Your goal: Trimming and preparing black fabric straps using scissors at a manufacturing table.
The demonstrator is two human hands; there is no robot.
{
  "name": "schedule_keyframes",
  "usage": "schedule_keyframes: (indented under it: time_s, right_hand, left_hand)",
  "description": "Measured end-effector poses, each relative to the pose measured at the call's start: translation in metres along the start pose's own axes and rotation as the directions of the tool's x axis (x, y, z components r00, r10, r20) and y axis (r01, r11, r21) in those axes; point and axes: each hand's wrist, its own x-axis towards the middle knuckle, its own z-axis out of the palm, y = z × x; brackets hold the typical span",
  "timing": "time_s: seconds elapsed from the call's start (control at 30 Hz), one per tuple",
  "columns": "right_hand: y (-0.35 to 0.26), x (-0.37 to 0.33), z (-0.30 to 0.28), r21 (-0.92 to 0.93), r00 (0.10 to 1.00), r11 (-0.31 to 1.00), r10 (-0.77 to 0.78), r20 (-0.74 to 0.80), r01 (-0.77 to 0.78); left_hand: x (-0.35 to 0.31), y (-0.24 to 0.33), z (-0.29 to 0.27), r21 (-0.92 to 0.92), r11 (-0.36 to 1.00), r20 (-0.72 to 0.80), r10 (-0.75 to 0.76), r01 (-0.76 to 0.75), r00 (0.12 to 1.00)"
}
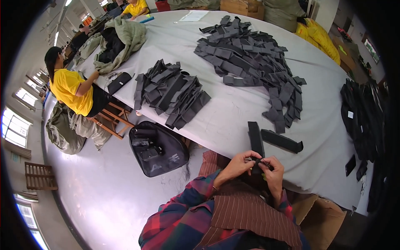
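Near the table's front edge, my left hand (240, 164) and my right hand (273, 175) come together on a dark grey fabric strip (256, 139). Fingers of both hands pinch its near end, while the rest stretches away over the table. A small dark object with a bit of yellow-green shows by my right fingers, too small to name. Just right of the held strip lies a second dark folded strip (282, 141). Farther off, a large heap of grey fabric strips (246, 54) spreads over the table, and a smaller heap of strips (171, 93) sits to the left.
Black garments (362, 118) hang over the table's right side, near a dark phone-like slab (350, 165). A black tub (158, 152) holding dark items stands at left. An open cardboard box (323, 218) is at my right. A person in yellow (75, 89) sits left, by a sack (125, 39).
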Motion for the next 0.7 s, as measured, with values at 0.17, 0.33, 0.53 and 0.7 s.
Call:
schedule_keyframes:
  time_s: [0.17, 0.33, 0.53, 0.7]
  right_hand:
    - [0.012, 0.002, 0.008, 0.080, 0.998, 0.996, 0.026, 0.050, -0.030]
    - [0.017, 0.003, 0.008, 0.379, 0.985, 0.912, 0.172, -0.008, -0.156]
    - [0.014, 0.013, 0.015, 0.354, 0.982, 0.916, 0.172, 0.074, -0.187]
    - [0.003, 0.018, 0.018, 0.317, 0.985, 0.933, 0.160, 0.065, -0.173]
  left_hand:
    - [-0.007, -0.011, -0.007, -0.050, 0.999, -0.093, -0.020, 0.016, 0.995]
    - [-0.002, 0.000, 0.008, -0.048, 0.999, -0.002, -0.010, 0.010, 1.000]
    - [-0.010, -0.012, 0.008, -0.061, 0.987, -0.111, 0.143, -0.150, 0.984]
    - [-0.009, -0.015, 0.006, -0.074, 0.954, -0.096, 0.282, -0.289, 0.955]
